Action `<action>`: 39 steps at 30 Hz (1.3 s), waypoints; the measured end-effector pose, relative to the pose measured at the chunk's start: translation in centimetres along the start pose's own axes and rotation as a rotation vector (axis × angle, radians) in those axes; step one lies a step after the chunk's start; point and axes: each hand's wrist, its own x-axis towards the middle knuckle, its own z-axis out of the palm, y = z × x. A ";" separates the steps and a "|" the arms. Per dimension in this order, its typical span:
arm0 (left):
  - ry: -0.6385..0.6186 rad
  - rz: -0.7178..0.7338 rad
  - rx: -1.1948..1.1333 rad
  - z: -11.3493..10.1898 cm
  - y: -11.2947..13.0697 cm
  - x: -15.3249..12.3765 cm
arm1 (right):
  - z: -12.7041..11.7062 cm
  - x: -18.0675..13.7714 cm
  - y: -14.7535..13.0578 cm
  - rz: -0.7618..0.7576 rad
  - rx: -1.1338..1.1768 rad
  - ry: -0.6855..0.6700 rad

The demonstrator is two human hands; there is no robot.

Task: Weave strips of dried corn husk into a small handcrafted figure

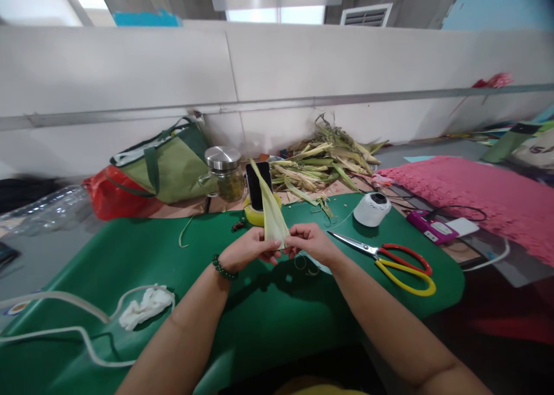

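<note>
A pale green corn husk [272, 213] stands upright between my hands, its wide end low and its narrow tip pointing up and away. My left hand [253, 248] pinches the lower left edge with the thumb in front. On the other side, my right hand [309, 240] grips the lower right corner between thumb and fingers. Behind the husk a dark-screened phone [254, 186] leans on a yellow stand [254, 215], partly covered by it. Right of my hands lie scissors [367, 248] with one red and one yellow handle, and a white thread spool [371, 210].
A heap of husks [331, 155] lies at the back against the white partition. A lidded glass jar [225, 179] and a green bag [173, 164] stand at back left. Crumpled tissue [147, 308] and a pale tube [82, 331] lie left on the green mat [194, 331]. Pink cloth [467, 193] covers the right.
</note>
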 end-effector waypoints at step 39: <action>-0.469 0.275 -0.362 -3.4 -0.1 -5.3 | -1.4 1.2 1.9 -0.330 -0.878 0.368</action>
